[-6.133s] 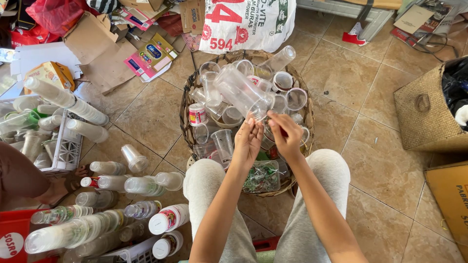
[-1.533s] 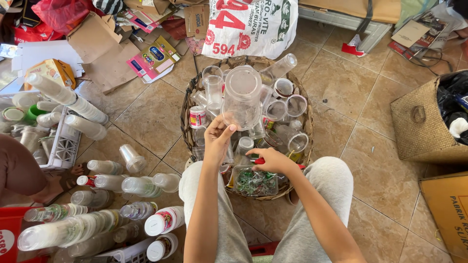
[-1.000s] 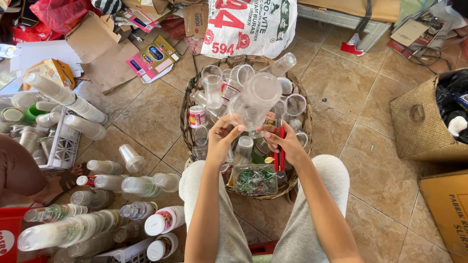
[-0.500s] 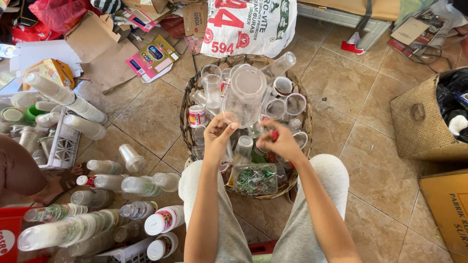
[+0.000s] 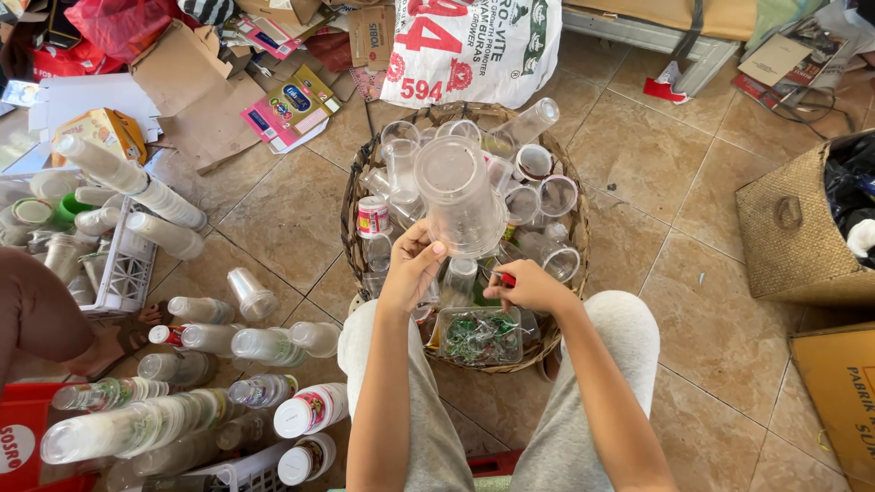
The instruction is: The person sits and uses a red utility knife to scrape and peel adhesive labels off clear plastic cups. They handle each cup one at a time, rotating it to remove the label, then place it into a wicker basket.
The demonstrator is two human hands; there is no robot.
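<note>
- The left hand [image 5: 415,264] gripped a clear plastic cup [image 5: 458,196] by its rim, bottom up, above a wicker basket [image 5: 574,196] full of cups.
- The right hand [image 5: 529,284] was closed around a small red tool [image 5: 506,280] beside the cup.
- The basket sat on a tan tiled floor [image 5: 665,182].
- Stacked cups [image 5: 132,178], bottles [image 5: 264,346], torn cardboard [image 5: 205,96] and a white sack [image 5: 474,46] lay around.

Person seen from above: both forearms bare with no sleeves in view, left hand [image 5: 412,266] and right hand [image 5: 527,288] bare with no gloves, rings or watch visible, legs in light grey soft-fabric trousers or shorts covering both knees, feet not in view.
</note>
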